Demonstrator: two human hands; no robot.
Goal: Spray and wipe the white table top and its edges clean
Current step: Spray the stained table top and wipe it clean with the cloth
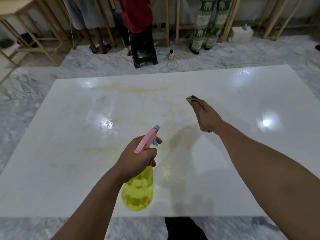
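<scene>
The wide, glossy white bench fills most of the view, low over a grey-veined marble floor. Faint yellowish-brown smears run along its far side and through its middle, with wet droplets catching the light near the centre-left, so the wiping looks far from finished. Beyond the far edge, three people stand with their backs turned beside a dark plastic stool.

The translucent yellow spray bottle with a pink head and blue nozzle hangs above the near half of the bench, nozzle aimed forward at the stained middle. The left hand is wrapped closed around its neck, forefinger on the trigger, apparently ready to wet the stains.

The right hand is stretched further out, fingers closed over a crumpled tan cloth at the bench surface, likely placed to rub wherever spray lands.
</scene>
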